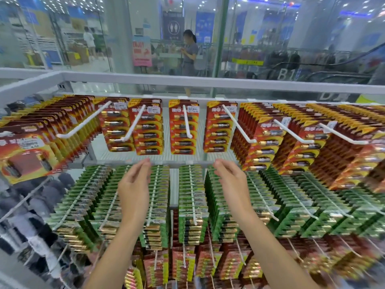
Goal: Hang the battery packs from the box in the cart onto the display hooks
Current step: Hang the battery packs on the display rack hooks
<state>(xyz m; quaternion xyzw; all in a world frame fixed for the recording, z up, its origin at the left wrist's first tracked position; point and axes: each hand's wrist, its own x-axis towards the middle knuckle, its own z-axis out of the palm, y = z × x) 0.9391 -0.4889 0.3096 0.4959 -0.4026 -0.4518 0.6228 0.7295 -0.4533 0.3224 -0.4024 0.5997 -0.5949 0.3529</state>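
Behind the glass wall (260,28) stands a person in grey (190,53), with a pink sign (142,51) and an escalator (333,67) also behind it.

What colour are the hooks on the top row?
White, plain in the head view: the hooks stick out past red-and-yellow battery packs.

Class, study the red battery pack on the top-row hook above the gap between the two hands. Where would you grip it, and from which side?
Probably pinch the lower edge of the red pack, coming from the front and below. Its top is threaded on the white hook, while the lower edge hangs free.
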